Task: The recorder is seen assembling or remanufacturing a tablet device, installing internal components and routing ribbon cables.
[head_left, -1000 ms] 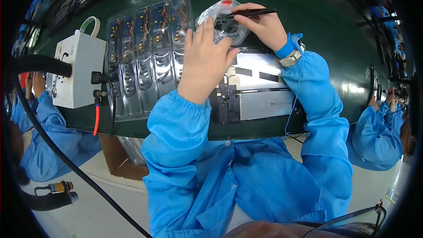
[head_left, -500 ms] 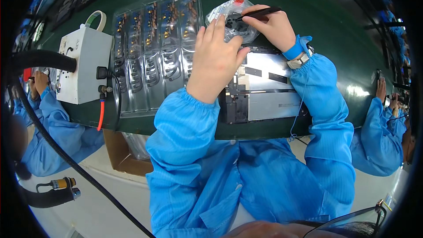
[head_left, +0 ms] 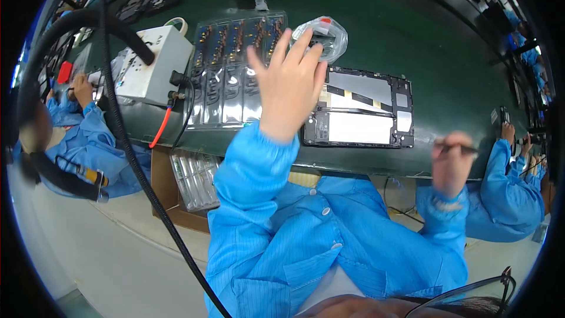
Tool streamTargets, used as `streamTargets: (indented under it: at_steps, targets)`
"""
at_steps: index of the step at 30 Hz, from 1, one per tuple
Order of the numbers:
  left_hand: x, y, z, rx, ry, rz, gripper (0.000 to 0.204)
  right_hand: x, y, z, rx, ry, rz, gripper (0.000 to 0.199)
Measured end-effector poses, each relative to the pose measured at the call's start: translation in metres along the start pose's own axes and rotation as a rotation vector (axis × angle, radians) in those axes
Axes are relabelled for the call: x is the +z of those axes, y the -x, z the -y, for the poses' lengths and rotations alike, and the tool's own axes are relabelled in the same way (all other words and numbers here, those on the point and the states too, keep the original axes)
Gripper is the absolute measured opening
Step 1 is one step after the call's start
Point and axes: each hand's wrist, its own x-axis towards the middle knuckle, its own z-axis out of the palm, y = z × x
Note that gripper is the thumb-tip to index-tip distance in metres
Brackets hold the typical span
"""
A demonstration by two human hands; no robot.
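My left hand point(head_left: 291, 91) is open, fingers spread, above the near edge of a clear plastic bag point(head_left: 336, 38) with dark small parts inside. It also partly covers the right side of a clear plastic tray point(head_left: 238, 118) holding circuit boards and dark parts. To its right lies an opened tablet point(head_left: 359, 128), black-framed, with silver panels and a flat cable across it. My right hand point(head_left: 452, 168), smeared by motion, is away to the right of the tablet near the table's front edge. It is closed on slim black tweezers point(head_left: 466, 149); their tips are too blurred to make out.
A white box point(head_left: 154, 70) with a thick black hose, plugs and a red tube point(head_left: 162, 126) stands left of the tray. Below the table edge is a cardboard box point(head_left: 168, 194) with clear trays. A black cable point(head_left: 138, 174) crosses the left side. Co-workers sit on both sides.
My right hand has pulled away from the bag, down and to the right, with the tweezers in it. My left hand stays by the bag, its fingers more spread. The view has shifted.
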Motion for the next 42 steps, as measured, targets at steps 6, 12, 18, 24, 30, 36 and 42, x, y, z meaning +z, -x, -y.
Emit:
streamTargets:
  at_steps: [6, 12, 18, 24, 30, 36, 42]
  targets:
    - [-0.087, 0.104, 0.032, -0.663, 0.976, -0.356, 0.030, 0.158, 0.054, -0.066, 0.767, -0.565, 0.332, 0.019]
    - [-0.146, 0.197, 0.124, -1.036, 1.325, -0.889, 0.045, 0.367, 0.074, -0.132, 1.164, -0.732, 0.638, 0.026]
    - [-0.178, 0.225, 0.149, -1.063, 1.193, -0.977, 0.046, 0.440, 0.106, -0.163, 1.339, -0.691, 0.672, 0.030]
    - [-0.174, 0.233, 0.155, -0.993, 1.223, -0.903, 0.038, 0.442, 0.105, -0.172, 1.355, -0.832, 0.663, 0.031]
    - [-0.153, 0.177, 0.092, -0.895, 1.109, -1.057, 0.050, 0.321, 0.070, -0.120, 1.041, -0.978, 0.450, 0.026]
    - [-0.074, 0.097, 0.003, -0.530, 1.020, -0.295, 0.030, 0.099, 0.002, -0.050, 0.022, -0.370, 0.108, 0.013]
    - [0.046, -0.003, -0.046, 0.128, 0.494, 0.187, 0.027, 0.013, -0.110, -0.057, -0.219, 0.755, 0.288, 0.019]
